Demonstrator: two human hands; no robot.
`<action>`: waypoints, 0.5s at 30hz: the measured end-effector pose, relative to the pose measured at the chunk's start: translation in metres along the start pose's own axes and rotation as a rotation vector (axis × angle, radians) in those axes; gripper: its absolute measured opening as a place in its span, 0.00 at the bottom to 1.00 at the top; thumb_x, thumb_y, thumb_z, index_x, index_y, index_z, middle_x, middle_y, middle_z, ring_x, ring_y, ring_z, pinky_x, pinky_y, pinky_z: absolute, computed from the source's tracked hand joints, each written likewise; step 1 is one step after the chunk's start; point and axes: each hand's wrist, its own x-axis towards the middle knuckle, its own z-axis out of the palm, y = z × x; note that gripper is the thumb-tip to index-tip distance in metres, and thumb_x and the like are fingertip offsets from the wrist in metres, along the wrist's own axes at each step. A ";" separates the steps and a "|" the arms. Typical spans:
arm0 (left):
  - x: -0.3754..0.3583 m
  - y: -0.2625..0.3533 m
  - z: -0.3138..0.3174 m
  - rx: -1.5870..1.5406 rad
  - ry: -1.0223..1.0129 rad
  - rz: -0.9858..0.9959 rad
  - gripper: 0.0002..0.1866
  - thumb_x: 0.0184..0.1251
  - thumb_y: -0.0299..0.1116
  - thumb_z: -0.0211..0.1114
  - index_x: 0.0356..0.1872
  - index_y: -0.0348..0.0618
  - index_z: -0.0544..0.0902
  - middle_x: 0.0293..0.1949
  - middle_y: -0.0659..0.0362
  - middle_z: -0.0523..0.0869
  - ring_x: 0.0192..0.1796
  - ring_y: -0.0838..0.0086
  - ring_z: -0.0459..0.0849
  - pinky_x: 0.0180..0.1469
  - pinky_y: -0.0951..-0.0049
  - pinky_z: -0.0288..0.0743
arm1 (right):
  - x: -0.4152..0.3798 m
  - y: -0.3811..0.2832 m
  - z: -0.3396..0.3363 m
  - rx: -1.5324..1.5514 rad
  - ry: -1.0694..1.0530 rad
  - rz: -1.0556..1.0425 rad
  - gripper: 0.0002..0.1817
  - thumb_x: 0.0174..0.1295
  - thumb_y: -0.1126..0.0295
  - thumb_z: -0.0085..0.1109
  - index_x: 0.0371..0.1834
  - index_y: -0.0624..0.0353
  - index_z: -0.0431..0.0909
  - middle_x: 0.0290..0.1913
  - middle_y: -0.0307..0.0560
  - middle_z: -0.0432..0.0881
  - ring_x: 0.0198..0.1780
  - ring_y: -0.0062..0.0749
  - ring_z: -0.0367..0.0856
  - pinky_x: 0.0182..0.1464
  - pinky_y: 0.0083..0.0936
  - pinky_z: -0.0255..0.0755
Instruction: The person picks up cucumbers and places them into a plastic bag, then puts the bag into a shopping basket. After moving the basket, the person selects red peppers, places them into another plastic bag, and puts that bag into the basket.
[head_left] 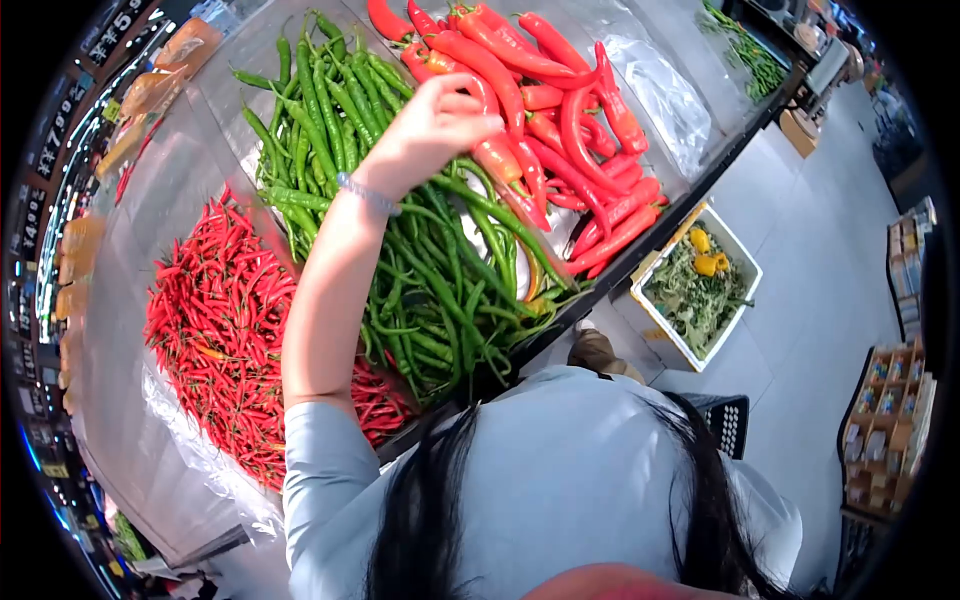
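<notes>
My left hand [440,130], with a beaded bracelet [368,193] on the wrist, reaches over the line between green and red peppers. Its fingers are curled closed against the large red peppers [575,120]; what lies inside them, if anything, is hidden. Just left of the hand are long green peppers [325,110]. Beneath the wrist and nearer my body lie thinner, wrinkled green peppers [430,290]. A heap of small red chilies [225,330] spreads to the left of my forearm. My right hand is out of the frame.
Clear plastic dividers separate the peppers on the display stand. A plastic bag [660,100] lies right of the red peppers. On the floor stands a white box [680,357] with greens and yellow peppers [710,263]. A dark crate [725,425] is beside me; shelves [885,425] stand far right.
</notes>
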 end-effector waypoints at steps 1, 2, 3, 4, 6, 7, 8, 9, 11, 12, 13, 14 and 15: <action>0.027 -0.009 0.001 -0.145 0.043 -0.015 0.31 0.59 0.32 0.67 0.62 0.33 0.65 0.50 0.55 0.78 0.49 0.75 0.78 0.52 0.76 0.73 | 0.019 -0.011 -0.015 -0.047 -0.004 -0.029 0.18 0.62 0.57 0.52 0.40 0.63 0.81 0.32 0.46 0.80 0.32 0.31 0.76 0.33 0.31 0.69; 0.050 -0.024 0.005 -0.294 0.091 -0.025 0.32 0.58 0.32 0.66 0.62 0.32 0.65 0.51 0.53 0.78 0.52 0.74 0.77 0.54 0.74 0.72 | 0.040 -0.023 -0.029 -0.107 -0.002 -0.063 0.18 0.62 0.57 0.52 0.40 0.63 0.81 0.32 0.46 0.81 0.33 0.31 0.76 0.33 0.31 0.69; 0.066 -0.037 0.016 -0.201 0.182 -0.004 0.32 0.56 0.31 0.66 0.62 0.32 0.65 0.53 0.52 0.76 0.54 0.71 0.76 0.54 0.73 0.73 | 0.061 -0.036 -0.043 -0.169 0.004 -0.107 0.18 0.62 0.57 0.52 0.40 0.63 0.81 0.32 0.46 0.81 0.33 0.31 0.76 0.33 0.31 0.69; 0.084 -0.053 0.029 -0.105 0.277 0.017 0.33 0.54 0.30 0.65 0.62 0.31 0.65 0.55 0.51 0.75 0.56 0.69 0.75 0.55 0.72 0.73 | 0.081 -0.050 -0.055 -0.242 0.009 -0.150 0.18 0.62 0.58 0.52 0.40 0.63 0.81 0.33 0.46 0.81 0.33 0.31 0.77 0.34 0.31 0.69; 0.103 -0.088 0.054 0.421 0.484 0.188 0.34 0.49 0.29 0.66 0.60 0.32 0.65 0.57 0.40 0.70 0.62 0.52 0.70 0.64 0.60 0.65 | 0.117 -0.079 -0.079 -0.372 0.011 -0.237 0.18 0.62 0.58 0.52 0.40 0.63 0.81 0.33 0.47 0.81 0.34 0.31 0.77 0.34 0.31 0.69; 0.106 -0.088 0.068 0.603 0.537 0.248 0.34 0.47 0.29 0.65 0.60 0.32 0.66 0.58 0.40 0.69 0.63 0.50 0.67 0.65 0.58 0.61 | 0.132 -0.094 -0.090 -0.428 0.011 -0.275 0.18 0.62 0.58 0.52 0.40 0.63 0.81 0.33 0.47 0.81 0.34 0.31 0.77 0.35 0.31 0.69; 0.109 -0.086 0.080 0.790 0.579 0.306 0.35 0.46 0.28 0.63 0.60 0.33 0.66 0.60 0.39 0.67 0.64 0.48 0.65 0.67 0.56 0.58 | 0.146 -0.107 -0.099 -0.481 0.010 -0.311 0.18 0.62 0.58 0.52 0.40 0.63 0.81 0.33 0.47 0.81 0.34 0.31 0.77 0.35 0.31 0.70; 0.110 -0.078 0.090 0.933 0.597 0.268 0.36 0.45 0.28 0.62 0.61 0.34 0.66 0.61 0.40 0.67 0.64 0.48 0.64 0.67 0.54 0.57 | 0.158 -0.119 -0.108 -0.525 0.005 -0.341 0.18 0.62 0.58 0.52 0.40 0.63 0.81 0.33 0.47 0.81 0.34 0.31 0.77 0.35 0.31 0.70; 0.115 -0.074 0.102 1.161 0.629 0.183 0.38 0.43 0.30 0.60 0.63 0.37 0.66 0.65 0.43 0.65 0.66 0.51 0.63 0.67 0.46 0.52 | 0.179 -0.139 -0.122 -0.598 -0.005 -0.389 0.18 0.62 0.58 0.53 0.40 0.63 0.81 0.34 0.47 0.82 0.35 0.32 0.78 0.36 0.31 0.70; 0.118 -0.063 0.106 1.127 0.601 0.051 0.38 0.43 0.29 0.61 0.63 0.37 0.65 0.67 0.44 0.62 0.67 0.50 0.62 0.67 0.44 0.50 | 0.187 -0.147 -0.126 -0.629 -0.011 -0.404 0.18 0.62 0.58 0.53 0.40 0.63 0.81 0.34 0.47 0.82 0.35 0.32 0.78 0.36 0.31 0.70; 0.121 -0.059 0.107 1.087 0.610 -0.003 0.38 0.43 0.29 0.61 0.63 0.38 0.65 0.68 0.44 0.61 0.68 0.50 0.61 0.68 0.44 0.50 | 0.195 -0.155 -0.131 -0.652 -0.018 -0.421 0.18 0.62 0.58 0.53 0.41 0.63 0.81 0.34 0.47 0.82 0.35 0.32 0.78 0.37 0.31 0.70; 0.123 -0.056 0.107 1.045 0.620 -0.059 0.38 0.43 0.28 0.61 0.64 0.39 0.64 0.68 0.45 0.60 0.69 0.50 0.60 0.69 0.44 0.49 | 0.201 -0.161 -0.134 -0.671 -0.023 -0.431 0.18 0.62 0.58 0.53 0.41 0.63 0.81 0.34 0.47 0.82 0.36 0.32 0.78 0.37 0.31 0.70; 0.127 -0.056 0.109 1.041 0.638 -0.066 0.39 0.43 0.28 0.61 0.64 0.40 0.64 0.69 0.44 0.60 0.69 0.50 0.60 0.69 0.45 0.49 | 0.207 -0.168 -0.136 -0.694 -0.028 -0.442 0.18 0.62 0.58 0.53 0.41 0.63 0.81 0.34 0.47 0.82 0.36 0.32 0.78 0.37 0.31 0.70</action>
